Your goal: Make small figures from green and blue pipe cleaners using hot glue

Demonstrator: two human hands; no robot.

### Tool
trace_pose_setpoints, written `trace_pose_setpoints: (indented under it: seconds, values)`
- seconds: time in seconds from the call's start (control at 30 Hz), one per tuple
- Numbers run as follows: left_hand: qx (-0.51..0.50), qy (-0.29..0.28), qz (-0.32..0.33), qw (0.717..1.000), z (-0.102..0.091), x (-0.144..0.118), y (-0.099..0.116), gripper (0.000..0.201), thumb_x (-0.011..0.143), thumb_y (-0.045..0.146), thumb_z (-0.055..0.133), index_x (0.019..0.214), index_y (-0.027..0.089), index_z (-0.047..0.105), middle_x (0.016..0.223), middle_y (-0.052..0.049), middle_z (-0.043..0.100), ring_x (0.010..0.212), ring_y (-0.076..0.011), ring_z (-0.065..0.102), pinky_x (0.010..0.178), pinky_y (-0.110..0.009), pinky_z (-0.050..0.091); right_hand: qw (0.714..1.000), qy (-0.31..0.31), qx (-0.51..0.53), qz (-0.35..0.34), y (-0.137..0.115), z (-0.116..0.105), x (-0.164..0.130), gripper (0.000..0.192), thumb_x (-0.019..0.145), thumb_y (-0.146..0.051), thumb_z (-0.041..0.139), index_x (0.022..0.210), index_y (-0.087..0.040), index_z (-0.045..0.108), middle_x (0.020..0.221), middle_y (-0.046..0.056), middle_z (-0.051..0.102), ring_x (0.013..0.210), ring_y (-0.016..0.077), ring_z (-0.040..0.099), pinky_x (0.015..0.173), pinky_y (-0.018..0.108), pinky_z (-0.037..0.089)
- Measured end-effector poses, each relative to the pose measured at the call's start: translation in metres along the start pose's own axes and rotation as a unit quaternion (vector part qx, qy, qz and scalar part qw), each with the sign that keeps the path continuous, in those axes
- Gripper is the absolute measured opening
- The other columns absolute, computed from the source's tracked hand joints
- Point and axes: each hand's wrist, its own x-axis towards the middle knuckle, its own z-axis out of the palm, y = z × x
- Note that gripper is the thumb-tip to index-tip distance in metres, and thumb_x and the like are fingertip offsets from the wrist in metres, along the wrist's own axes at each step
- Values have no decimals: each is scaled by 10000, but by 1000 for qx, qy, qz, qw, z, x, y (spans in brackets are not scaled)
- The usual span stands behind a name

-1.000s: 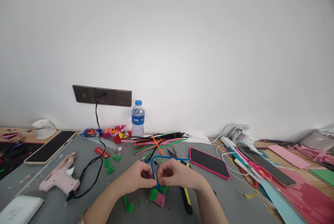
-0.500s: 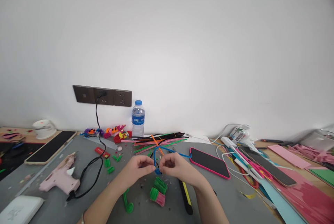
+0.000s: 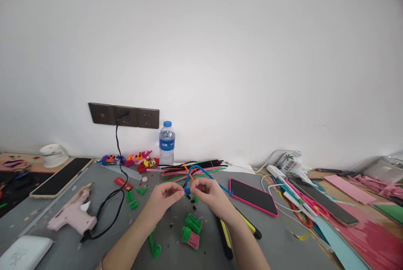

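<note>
Between my hands is a blue pipe cleaner [image 3: 204, 172], bent in a tall arch with a small coil at its lower end. The thumb and forefinger of my right hand [image 3: 210, 196] pinch it by the coil. My left hand [image 3: 160, 203] is curled in a pinch at the coil's other side; its exact contact is hard to make out. Below them on the grey mat lie a green folded pipe-cleaner piece [image 3: 193, 223] and a green-and-pink one [image 3: 190, 237]. A green piece with a curled end [image 3: 155, 247] lies near my left forearm.
A pink glue gun [image 3: 74, 213] with a black cord lies left. Behind stand a water bottle [image 3: 166, 143] and loose pipe cleaners [image 3: 208, 166]. Yellow-black handled pliers [image 3: 225, 238] lie partly under my right forearm. A pink-edged phone [image 3: 253, 196] and scissors [image 3: 319, 208] are right.
Both hands have risen slightly, and the blue arch now stands higher and steeper. My right forearm has shifted left, showing more of the second yellow-black handle.
</note>
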Motion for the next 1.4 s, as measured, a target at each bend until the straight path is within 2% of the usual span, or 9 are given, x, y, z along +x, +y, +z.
trace_pose_setpoints:
  seconds: [0.3, 0.63, 0.97, 1.13, 1.27, 1.4]
  values:
    - [-5, 21, 6, 1000, 0, 1, -4, 290, 707, 461, 704, 724, 172, 685, 633, 5, 551, 562, -129, 410, 493, -235, 303, 1000, 2, -13, -13, 7, 5, 2, 175, 798, -310, 613, 708, -162, 588, 638, -20, 508, 575, 107, 396, 535, 232, 299]
    - [4, 8, 27, 1000, 0, 2, 0, 295, 689, 469, 671, 638, 184, 615, 612, 15, 498, 591, -147, 413, 550, -258, 322, 1000, -6, -20, -17, 11, 6, 4, 177, 808, -302, 623, 706, -161, 591, 619, -31, 480, 556, 99, 371, 530, 233, 288]
    - [12, 3, 42, 999, -1, 3, -3, 234, 727, 402, 644, 661, 181, 609, 633, 21, 474, 622, -152, 414, 578, -263, 317, 1000, -13, -15, -15, 9, 7, 3, 200, 807, -328, 640, 713, -157, 597, 620, -30, 477, 559, 101, 376, 532, 238, 288]
    - [16, 6, 41, 999, -4, 2, -6, 236, 751, 407, 638, 677, 186, 604, 646, 22, 471, 626, -153, 415, 568, -259, 316, 1000, 2, 22, -20, 1, 1, 0, 270, 798, -413, 685, 752, -157, 615, 669, -13, 534, 613, 111, 438, 570, 234, 325]
    - [15, 19, 41, 999, -8, 3, -11, 251, 769, 420, 636, 682, 188, 603, 650, 21, 477, 627, -156, 435, 572, -260, 337, 999, 22, 35, -16, -4, -11, -5, 342, 841, -479, 641, 732, -156, 620, 595, -37, 497, 519, 78, 370, 499, 211, 276]
    - [12, 54, 57, 997, -12, 7, -16, 253, 765, 427, 638, 689, 187, 621, 658, 6, 532, 655, -176, 495, 608, -272, 388, 998, -27, 61, 4, -4, -19, -13, 425, 888, -521, 562, 714, -142, 644, 505, -38, 510, 405, 55, 325, 418, 199, 215]
